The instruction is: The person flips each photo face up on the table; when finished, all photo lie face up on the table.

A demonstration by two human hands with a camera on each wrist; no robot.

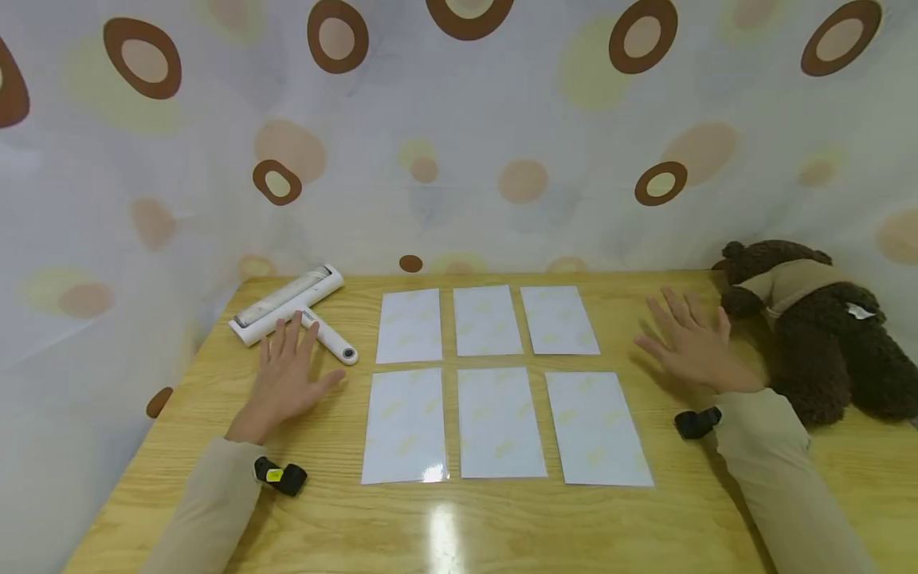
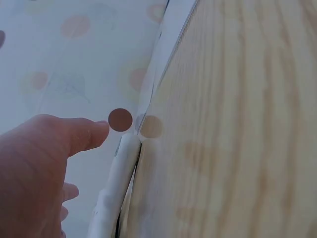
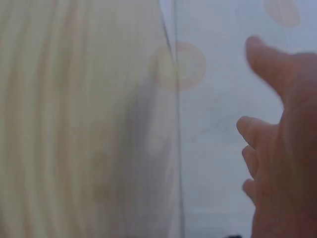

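Observation:
My left hand (image 1: 283, 391) is spread flat with its fingers apart, palm down at the left of the table. Its fingertips overlap the joint of a white T-shaped tool (image 1: 328, 335), which has a long head with a greyish roll and a short handle. In the left wrist view the thumb (image 2: 89, 134) points out beside the white tool (image 2: 116, 183). My right hand (image 1: 688, 347), fingers spread and holding nothing, hovers over the table left of a dark brown teddy bear (image 1: 817, 359). Its shadow falls on the wood.
Several white sheets (image 1: 409, 327) with faint yellow marks lie in two rows between the hands, the front ones slightly larger in view. The wooden table (image 1: 502, 526) meets a patterned curtain (image 1: 466, 119) at the back and left. The bear lies against the curtain at the right.

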